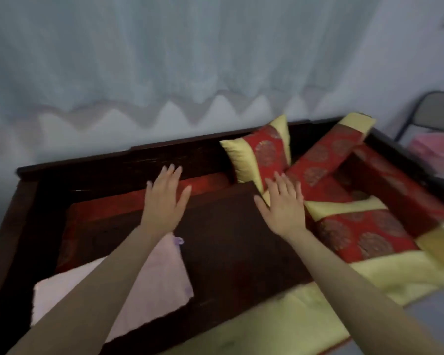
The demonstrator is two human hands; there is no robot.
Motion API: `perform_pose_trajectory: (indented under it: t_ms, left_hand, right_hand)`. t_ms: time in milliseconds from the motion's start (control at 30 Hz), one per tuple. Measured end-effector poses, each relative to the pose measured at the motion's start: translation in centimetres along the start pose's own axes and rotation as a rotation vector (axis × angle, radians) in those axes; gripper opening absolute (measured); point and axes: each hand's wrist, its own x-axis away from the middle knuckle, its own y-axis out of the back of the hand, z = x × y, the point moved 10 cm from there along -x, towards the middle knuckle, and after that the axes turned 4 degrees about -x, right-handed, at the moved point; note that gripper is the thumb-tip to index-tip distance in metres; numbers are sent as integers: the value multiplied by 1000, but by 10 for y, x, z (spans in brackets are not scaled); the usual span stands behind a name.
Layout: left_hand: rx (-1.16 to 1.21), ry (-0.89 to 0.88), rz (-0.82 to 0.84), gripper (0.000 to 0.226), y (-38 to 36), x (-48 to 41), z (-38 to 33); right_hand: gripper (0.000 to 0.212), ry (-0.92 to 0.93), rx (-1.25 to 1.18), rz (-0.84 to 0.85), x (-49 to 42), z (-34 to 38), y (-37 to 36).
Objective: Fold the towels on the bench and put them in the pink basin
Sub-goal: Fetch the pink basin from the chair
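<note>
Pale curtain hangs across the back of the room, and under it stands the dark wooden worktop with its red seat pad. Starting at the left: a pink towel lies flat at the near corner, half hidden under the forearm, looking as if it is parked there out of the way. Now the left hand, empty, fingers straight and fanned, palm down over the far edge of a brown towel spread wide across the middle. That looks like smoothing, getting the cloth flat so a fold comes out square. Whether the palm actually presses the cloth I cannot tell through the blur. Across to the right hand, the same story, loose and spread, nothing held, over the towel's far right corner and just beside a red and yellow cushion propped against the back rail. A long cushion leans beyond it. Far right, on a folding chair, sits a blurred pink shape, likely the pink basin, well apart from both towels, so neither towel is in it yet
</note>
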Motion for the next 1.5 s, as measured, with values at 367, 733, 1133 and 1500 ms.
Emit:
perform_pose_trajectory:
  t_ms: [367,733,1133,1500]
  left_hand:
    - [-34,-398,162,69,-164,-1,-460]
    - [-15,-684,264,66,-295,38,-786]
    - [104,-664,286,64,-440,-40,-1014]
    - [60,-664,354,61,-604,-135,-1200]
  right_hand:
    - [72,-366,260,-169,115,-412,223]
    - [70,-717,328,-149,249,-712,312]
    - [65,-811,306,-145,228,-975,338]
    - [66,-782,174,-38,134,-1240,325]
